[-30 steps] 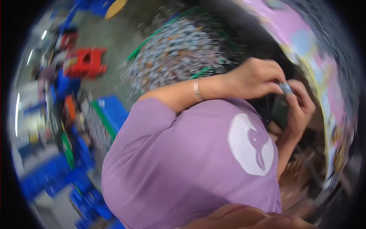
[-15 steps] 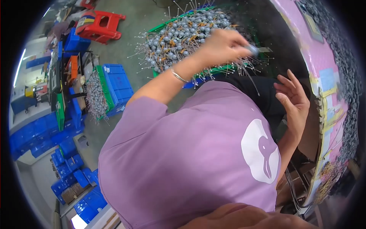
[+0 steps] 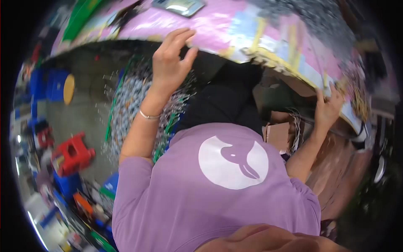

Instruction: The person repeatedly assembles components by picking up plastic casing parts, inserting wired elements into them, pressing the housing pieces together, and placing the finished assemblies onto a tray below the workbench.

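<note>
My left hand (image 3: 173, 59), with a bracelet on its wrist, is raised at the near edge of the pink-covered table (image 3: 210, 29). Its fingers are bent and apart from the thumb, and nothing shows between them. At the table's right part, my right hand (image 3: 329, 107) is at the edge, thumb and fingers apart, close to a bundle of thin yellowish-brown strands (image 3: 359, 98). Whether its fingertips touch a strand is too blurred to tell. Below my left forearm stands a green-rimmed crate heaped with grey balls on thin metal stems (image 3: 130, 101).
A heap of dark grey pieces (image 3: 289, 12) lies on the table's far side, and a flat device (image 3: 178, 6) lies at its back. A red stool (image 3: 73, 154) and blue bins (image 3: 48, 84) stand on the floor to the left. Under the table is a cardboard box (image 3: 278, 136).
My view has swung from the crate to the table. My left hand has left the crate, and the small blurred grey item at its fingers is gone. My right hand has moved to the table edge.
</note>
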`<state>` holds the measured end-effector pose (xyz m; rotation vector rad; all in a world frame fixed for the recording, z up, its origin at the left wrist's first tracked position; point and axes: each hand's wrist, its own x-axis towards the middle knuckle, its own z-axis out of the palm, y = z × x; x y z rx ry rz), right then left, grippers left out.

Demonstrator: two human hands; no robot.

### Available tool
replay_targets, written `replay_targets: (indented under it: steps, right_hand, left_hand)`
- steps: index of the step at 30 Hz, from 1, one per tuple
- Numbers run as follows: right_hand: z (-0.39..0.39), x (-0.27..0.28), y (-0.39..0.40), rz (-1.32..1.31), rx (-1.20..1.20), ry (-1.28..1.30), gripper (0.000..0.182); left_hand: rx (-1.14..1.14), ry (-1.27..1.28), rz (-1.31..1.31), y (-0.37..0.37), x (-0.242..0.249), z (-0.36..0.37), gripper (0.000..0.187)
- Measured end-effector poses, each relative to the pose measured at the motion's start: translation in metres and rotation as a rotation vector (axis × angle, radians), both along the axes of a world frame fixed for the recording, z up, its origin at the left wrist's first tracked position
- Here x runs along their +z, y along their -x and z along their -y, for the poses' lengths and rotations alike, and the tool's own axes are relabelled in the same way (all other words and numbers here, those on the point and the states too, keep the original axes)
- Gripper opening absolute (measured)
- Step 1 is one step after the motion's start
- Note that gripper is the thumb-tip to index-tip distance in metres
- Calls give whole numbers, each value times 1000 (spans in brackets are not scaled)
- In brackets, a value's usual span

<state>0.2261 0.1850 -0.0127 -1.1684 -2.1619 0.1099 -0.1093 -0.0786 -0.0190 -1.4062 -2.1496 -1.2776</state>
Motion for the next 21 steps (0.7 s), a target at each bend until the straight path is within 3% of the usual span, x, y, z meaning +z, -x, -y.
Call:
replay_targets:
  steps: [2, 3, 6, 9, 10, 14, 17, 21]
  right_hand:
    - [-24, -18, -19, 114, 38, -144, 23]
    - [-27, -20, -20, 60, 34, -85, 21]
    - [-18, -16, -11, -95, 30, 47, 14]
    - [-17, -15, -14, -10, 43, -36, 16]
    - [-12, -11, -12, 12, 43, -40, 18]
    - [-6, 0, -19, 36, 90, -11, 21]
    - [-11, -1, -27, 13, 92, 102, 21]
    - [-20, -1, -37, -8, 82, 188, 21]
  left_hand:
    - [-131, -18, -70, 6, 5, -66, 32]
    - [-191, -36, -86, 11, 6, -97, 31]
    - [-239, 55, -73, 12, 9, -174, 26]
    - [-214, 263, -239, 18, -2, -218, 26]
    - [-218, 179, -271, 10, -3, -230, 27]
    - [-276, 172, -9, 23, 1, -216, 30]
    - [-422, -97, 831, 18, 10, -196, 21]
    - [-532, -294, 1324, 24, 9, -167, 27]
